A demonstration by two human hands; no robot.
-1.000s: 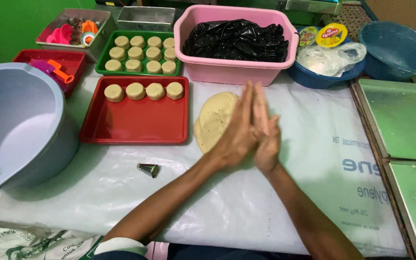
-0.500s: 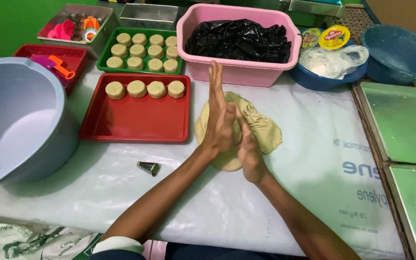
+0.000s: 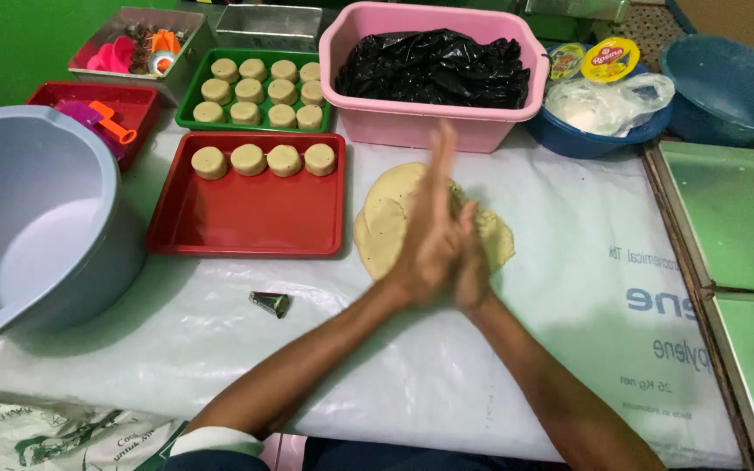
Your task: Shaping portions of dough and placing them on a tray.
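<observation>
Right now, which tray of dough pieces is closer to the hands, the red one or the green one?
The red tray, holding one row of four dough rounds. The fuller green tray lies behind it, farther from the pressed-together hands.

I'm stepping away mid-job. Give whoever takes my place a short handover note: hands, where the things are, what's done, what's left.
Left hand and right hand: pressed palm to palm above the dough sheet; anything between them is hidden.
Red tray: four dough pucks along the back edge, rest bare.
Green tray: filled with pucks.
Small metal cutter lies on the plastic sheet.
Left: most of the dough sheet.
</observation>
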